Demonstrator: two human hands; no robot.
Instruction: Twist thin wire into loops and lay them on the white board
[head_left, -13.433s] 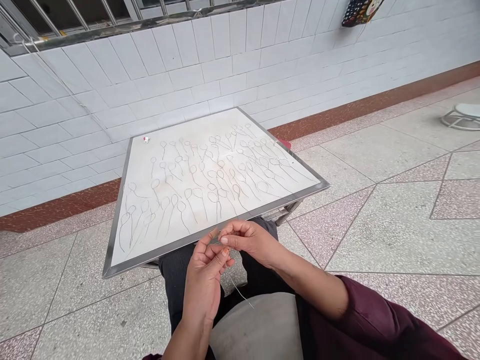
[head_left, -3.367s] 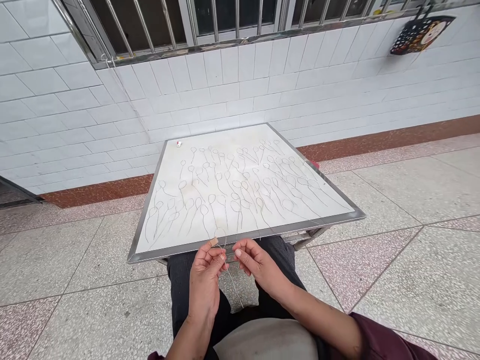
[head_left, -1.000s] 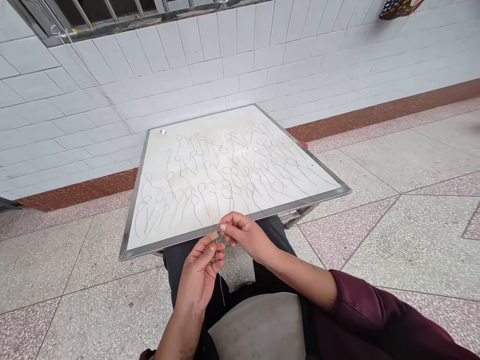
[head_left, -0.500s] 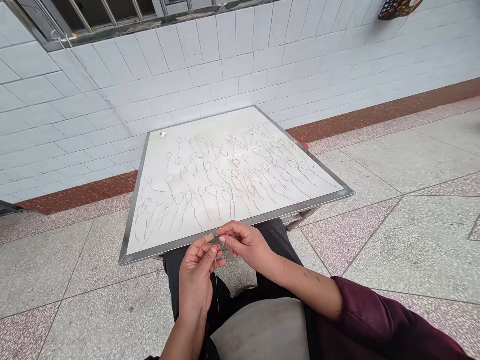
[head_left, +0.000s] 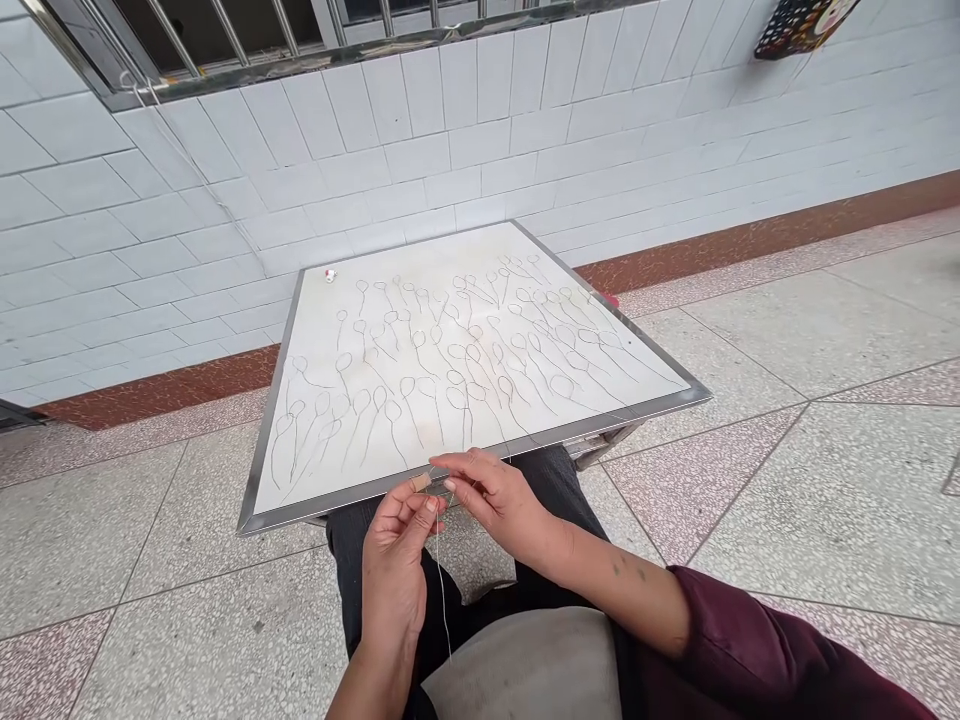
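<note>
Near the table's front edge, my left hand [head_left: 401, 530] pinches a thin pale string [head_left: 442, 590] between thumb and index finger; its loose end hangs down over my lap. A tan bandage or tape [head_left: 421, 482] is wrapped round the left index finger. My right hand [head_left: 502, 500] is just to the right, its thumb and fingers bent close round part of the string beside the left fingertips. On the white table [head_left: 420, 250] lie several thin looped strings [head_left: 391, 411] with trailing tails, spread in rough rows.
A small white and red object [head_left: 330, 275] sits at the table's far left corner. Behind stands a white tiled wall [head_left: 315, 150] with a barred window [head_left: 262, 30]. A dark patterned item [head_left: 799, 30] hangs at upper right. My knees are under the table edge.
The right fingers have opened slightly and extended over the left fingertips. More of the string hangs below my left hand. The view has shifted a little.
</note>
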